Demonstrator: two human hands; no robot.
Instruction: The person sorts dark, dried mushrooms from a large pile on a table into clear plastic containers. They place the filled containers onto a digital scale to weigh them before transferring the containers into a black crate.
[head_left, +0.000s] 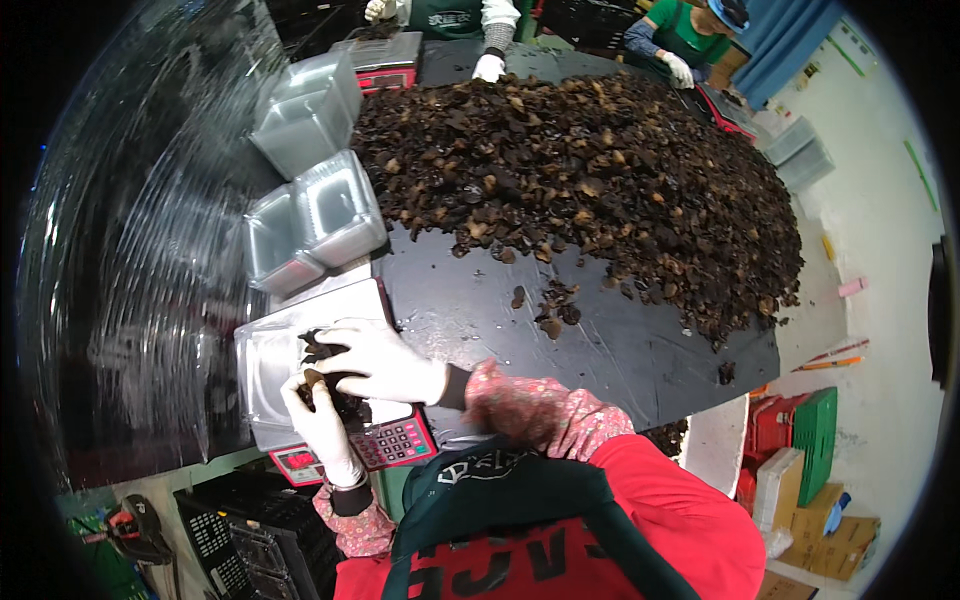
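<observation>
Both my hands wear white gloves and meet over a clear plastic container (262, 375) on a red digital scale (401, 442). My left hand (322, 427) has its fingers closed on a dark piece that looks like wood ear mushroom (310, 379). Beside it my right hand (382, 367) spreads its fingers over more dark pieces at the container; whether it grips any cannot be told. Further dark pieces show under and between the hands. Ahead lies a large heap of brown-black wood ear mushrooms (570, 172), with a small cluster (556, 307) apart from it on the black table cover.
Stacked clear plastic containers (337, 210) stand behind the scale. Clear plastic film (165, 285) covers the left side. Two co-workers with white gloves (489, 67) are at the far edge, with scales. Black crates (262, 525) stand below left; green and red crates (816, 446) and cardboard lie at right.
</observation>
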